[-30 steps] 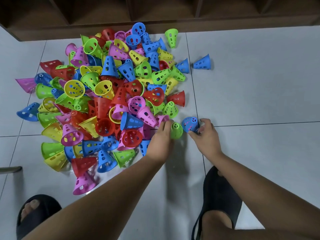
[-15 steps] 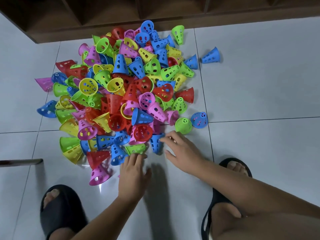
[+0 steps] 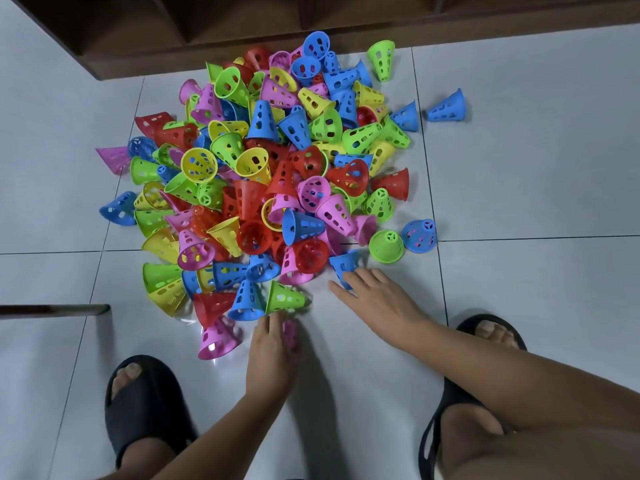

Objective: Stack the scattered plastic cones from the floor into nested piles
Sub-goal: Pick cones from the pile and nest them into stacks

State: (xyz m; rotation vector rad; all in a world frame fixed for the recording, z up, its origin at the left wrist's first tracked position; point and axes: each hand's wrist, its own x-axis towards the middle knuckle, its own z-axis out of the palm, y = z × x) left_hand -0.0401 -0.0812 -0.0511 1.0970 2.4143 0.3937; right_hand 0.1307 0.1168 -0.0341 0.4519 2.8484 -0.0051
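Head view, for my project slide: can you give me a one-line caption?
Two bare hands, left hand and right hand, reach into a heap of perforated plastic cones on a tiled floor.

Head view: two bare hands at the near edge of a cone heap on a tiled floor.

A heap of perforated plastic cones (image 3: 263,174) in red, blue, green, yellow and pink lies on the white tiled floor (image 3: 519,188), its far edge near a dark wooden shelf unit (image 3: 242,26). The left hand (image 3: 270,358) covers a pink plastic cone (image 3: 290,332), fingertips touching a green plastic cone (image 3: 284,297). The right hand (image 3: 377,299), fingers spread, touches a blue plastic cone (image 3: 343,265). Black slide sandals (image 3: 145,407) flank both forearms.
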